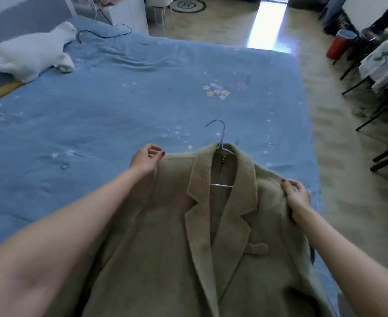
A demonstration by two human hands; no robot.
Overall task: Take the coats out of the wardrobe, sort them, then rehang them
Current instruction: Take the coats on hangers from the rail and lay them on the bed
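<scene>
An olive-green wool coat [170, 227] with wide lapels lies front up on the near part of the blue bed [110, 110]. A thin metal hanger [220, 143] sits inside its collar, hook pointing away from me. My left hand [145, 158] pinches the coat's left shoulder at the seam. My right hand [296, 195] grips the right shoulder edge, thumb on top of the cloth. The coat's lower part runs out of view at the bottom.
A white fluffy garment or plush [26, 53] lies at the bed's far left, with a dark cable [101, 34] beside it. Dark chair legs [371, 106] and a patterned tablecloth [385, 58] stand at the right, a red bin [338, 45] further back.
</scene>
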